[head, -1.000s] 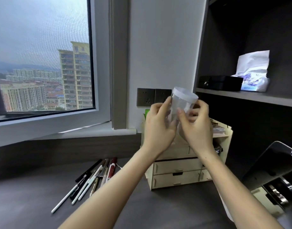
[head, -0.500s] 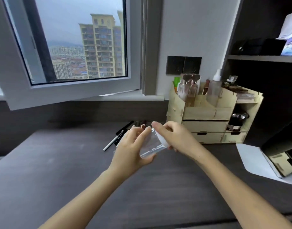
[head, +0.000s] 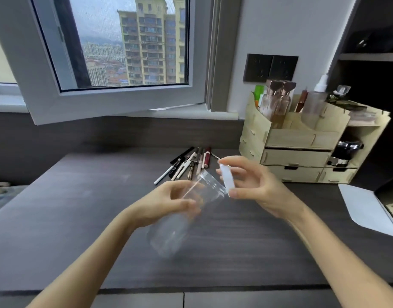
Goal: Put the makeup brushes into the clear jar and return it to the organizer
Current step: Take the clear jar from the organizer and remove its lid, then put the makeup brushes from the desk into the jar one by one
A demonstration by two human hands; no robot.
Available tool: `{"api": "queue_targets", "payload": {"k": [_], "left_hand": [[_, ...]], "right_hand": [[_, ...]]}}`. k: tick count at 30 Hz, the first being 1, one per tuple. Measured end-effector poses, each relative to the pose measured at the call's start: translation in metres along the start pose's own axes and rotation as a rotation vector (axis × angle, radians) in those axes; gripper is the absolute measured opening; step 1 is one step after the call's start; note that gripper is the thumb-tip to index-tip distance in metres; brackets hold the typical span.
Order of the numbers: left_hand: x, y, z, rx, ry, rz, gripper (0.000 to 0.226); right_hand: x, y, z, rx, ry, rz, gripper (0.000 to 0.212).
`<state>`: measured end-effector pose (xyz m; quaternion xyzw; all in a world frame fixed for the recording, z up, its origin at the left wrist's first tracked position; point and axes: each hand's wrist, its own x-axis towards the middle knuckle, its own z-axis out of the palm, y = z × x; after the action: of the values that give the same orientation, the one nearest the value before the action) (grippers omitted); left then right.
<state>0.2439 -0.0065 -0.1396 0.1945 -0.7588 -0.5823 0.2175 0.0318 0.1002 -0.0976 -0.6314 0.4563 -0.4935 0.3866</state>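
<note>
Left hand (head: 166, 203) wrapped round the middle of the clear jar (head: 186, 210), fingers (head: 182, 204) curled across its near side and thumb over the top. Jar held tilted above the worktop (head: 69, 218), open mouth pointing up and to the right, base down toward the left and blurred. Right hand (head: 255, 187) just beside the jar's mouth, pinching the white lid (head: 227, 179) between thumb and fingers (head: 235, 193); lid clear of the rim, turned edge-on.

Beyond the hands, makeup brushes (head: 188, 164) lying loose in a fanned bunch on the dark worktop, well short of the jar, none inside it. To their right, just beside them, the wooden organizer (head: 302, 141) against the wall, with drawers below and open compartments above holding bottles (head: 277, 101) upright. A dark jar-like thing in its right-hand shelf, too dim to tell. White paper (head: 364, 207) at the right edge of the worktop. Open window sash (head: 115, 101) behind, wall sockets (head: 269, 68) above the organizer.
</note>
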Motion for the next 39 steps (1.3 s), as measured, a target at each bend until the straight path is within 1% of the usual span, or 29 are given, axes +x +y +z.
{"api": "queue_targets", "payload": {"k": [1,2,3,4,5,7,9,10,12,15,18,20,21,22,24,26,27,29,31,33,36,39], "left_hand": [[0.002,-0.003,-0.003,-0.138,0.016,-0.029,0.060],[0.005,-0.006,-0.007,-0.250,0.073,-0.043,0.063],[0.008,-0.008,-0.012,-0.330,0.146,-0.039,0.064],[0.010,-0.011,-0.018,-0.368,0.219,-0.015,0.065],[0.012,-0.013,-0.024,-0.376,0.287,0.023,0.064],[0.013,-0.015,-0.031,-0.310,0.422,0.103,0.062],[0.015,-0.015,-0.034,-0.209,0.585,0.163,0.050],[0.015,-0.014,-0.034,-0.185,0.666,0.197,0.045],[0.016,-0.013,-0.037,-0.178,0.797,0.268,0.041],[0.018,-0.020,-0.043,-0.181,0.907,0.309,0.045],[0.021,-0.028,-0.045,-0.114,0.944,0.314,0.049],[0.023,-0.032,-0.047,-0.066,0.970,0.310,0.050],[0.024,-0.034,-0.048,-0.054,0.988,0.305,0.052],[0.026,-0.036,-0.049,-0.039,1.005,0.298,0.057],[0.028,-0.039,-0.050,0.013,1.026,0.287,0.064],[0.028,-0.041,-0.050,0.085,1.027,0.286,0.068],[0.028,-0.042,-0.051,0.124,1.017,0.288,0.071],[0.029,-0.044,-0.052,0.205,0.990,0.287,0.075],[0.029,-0.046,-0.054,0.262,0.989,0.299,0.074],[0.029,-0.048,-0.056,0.275,1.000,0.291,0.072],[0.029,-0.052,-0.054,0.259,0.967,0.267,0.071],[0.030,-0.056,-0.051,0.277,0.886,0.253,0.072]], "right_hand": [[0.000,0.006,-0.003,0.100,0.064,-0.006,0.053],[0.000,0.014,-0.008,0.185,0.138,0.011,0.050],[0.001,0.023,-0.011,0.230,0.207,0.041,0.048],[0.002,0.033,-0.013,0.207,0.269,0.078,0.045],[0.003,0.044,-0.015,0.136,0.323,0.124,0.042],[0.005,0.065,-0.013,0.010,0.415,0.208,0.036],[0.005,0.083,-0.011,-0.047,0.480,0.221,0.034],[0.004,0.091,-0.011,-0.075,0.492,0.211,0.034],[0.002,0.101,-0.011,-0.147,0.472,0.208,0.035],[-0.001,0.111,-0.011,-0.359,0.386,0.282,0.035],[0.000,0.110,-0.015,-0.684,0.275,0.369,0.031],[0.004,0.106,-0.017,-0.799,0.181,0.368,0.028],[0.009,0.104,-0.017,-0.824,0.170,0.350,0.028],[0.018,0.102,-0.017,-0.826,0.203,0.315,0.028],[0.045,0.100,-0.018,-0.791,0.368,0.246,0.022],[0.083,0.104,-0.020,-0.764,0.517,0.259,0.022],[0.105,0.108,-0.021,-0.756,0.546,0.299,0.023],[0.147,0.119,-0.023,-0.738,0.566,0.402,0.026],[0.181,0.132,-0.022,-0.712,0.575,0.519,0.030],[0.204,0.147,-0.022,-0.699,0.553,0.615,0.025],[0.224,0.166,-0.026,-0.738,0.573,0.669,0.012],[0.229,0.170,-0.033,-0.684,0.600,0.716,0.014]]}}
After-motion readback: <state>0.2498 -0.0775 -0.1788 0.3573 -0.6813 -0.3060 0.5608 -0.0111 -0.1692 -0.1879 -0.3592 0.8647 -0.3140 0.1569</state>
